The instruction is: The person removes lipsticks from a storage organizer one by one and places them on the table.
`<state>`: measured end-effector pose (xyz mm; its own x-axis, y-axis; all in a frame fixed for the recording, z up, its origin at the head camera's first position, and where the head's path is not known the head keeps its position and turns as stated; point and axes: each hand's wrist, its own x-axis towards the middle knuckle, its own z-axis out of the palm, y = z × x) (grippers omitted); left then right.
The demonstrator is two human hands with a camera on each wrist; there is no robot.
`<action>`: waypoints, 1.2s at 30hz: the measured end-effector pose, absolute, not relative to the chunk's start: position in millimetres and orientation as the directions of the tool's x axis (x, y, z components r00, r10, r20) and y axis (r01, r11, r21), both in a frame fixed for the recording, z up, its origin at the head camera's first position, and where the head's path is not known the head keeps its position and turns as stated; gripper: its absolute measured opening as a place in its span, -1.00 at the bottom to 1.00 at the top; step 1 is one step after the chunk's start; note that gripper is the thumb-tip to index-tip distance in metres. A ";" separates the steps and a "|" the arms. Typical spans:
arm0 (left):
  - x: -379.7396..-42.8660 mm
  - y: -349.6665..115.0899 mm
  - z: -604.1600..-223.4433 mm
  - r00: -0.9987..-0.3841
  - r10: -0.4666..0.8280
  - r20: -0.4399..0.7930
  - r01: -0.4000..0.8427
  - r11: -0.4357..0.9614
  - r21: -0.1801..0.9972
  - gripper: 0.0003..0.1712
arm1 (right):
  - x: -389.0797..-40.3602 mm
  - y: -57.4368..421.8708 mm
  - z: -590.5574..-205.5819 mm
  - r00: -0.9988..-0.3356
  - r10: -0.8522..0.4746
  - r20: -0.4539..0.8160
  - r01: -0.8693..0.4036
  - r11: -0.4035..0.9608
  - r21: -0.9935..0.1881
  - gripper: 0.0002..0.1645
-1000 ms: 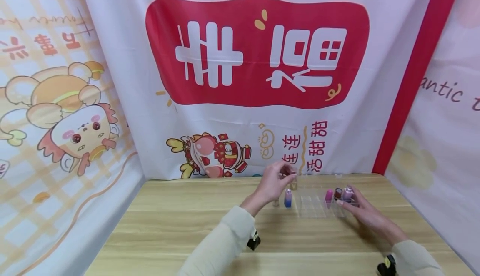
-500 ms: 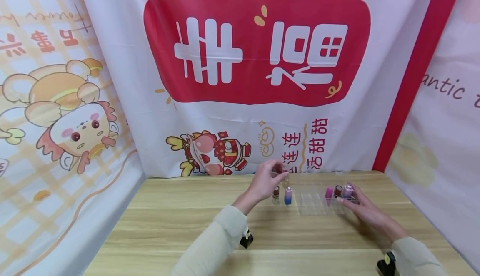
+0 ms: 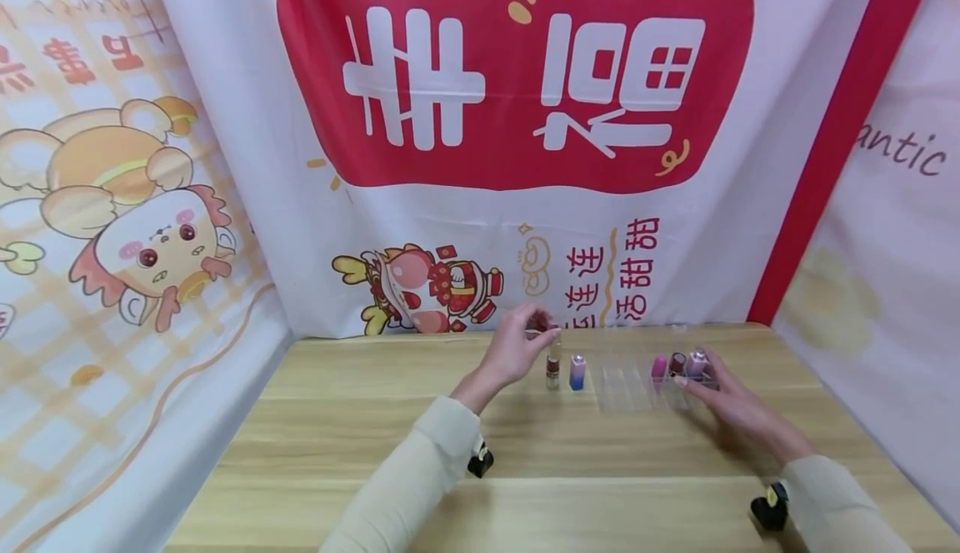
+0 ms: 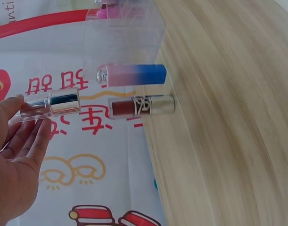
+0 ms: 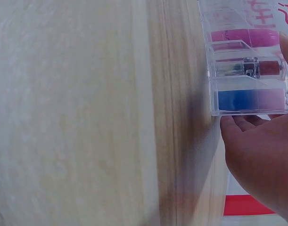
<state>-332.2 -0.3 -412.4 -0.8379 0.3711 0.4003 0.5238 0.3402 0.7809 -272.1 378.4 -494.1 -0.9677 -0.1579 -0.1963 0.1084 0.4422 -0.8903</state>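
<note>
My left hand pinches a clear lipstick tube with a shiny metallic band, holding it above the table. Just beyond its free end, a dark red lipstick with a pale base stands upright on the table. Beside that one stands a pink-and-blue lipstick. A clear compartment organizer sits to their right. My right hand grips the organizer's right end. Three lipsticks fill slots there: a bright pink one, a dark red one and a blue-and-pink one.
The wooden table meets a white cloth backdrop with red print close behind the organizer. Printed cloth also hangs at the left and right sides. The organizer's slots left of the pink lipstick hold nothing visible.
My left hand has drawn leftward with the clear tube, from near the organizer to over the standing dark red lipstick. My right hand keeps its hold on the organizer. The head view has tilted downward.
</note>
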 end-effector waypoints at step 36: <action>-345.7 -28.9 -444.1 -0.892 0.333 0.304 0.431 0.432 0.792 -0.89 | -277.4 378.7 -497.3 -0.978 -0.140 -0.153 0.060 0.513 -0.856 0.22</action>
<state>-345.7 -28.9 -444.1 -0.8923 0.3335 0.3042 0.4315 0.4323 0.7918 -277.4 378.7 -497.3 -0.9783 -0.1401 -0.1528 0.0602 0.5132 -0.8561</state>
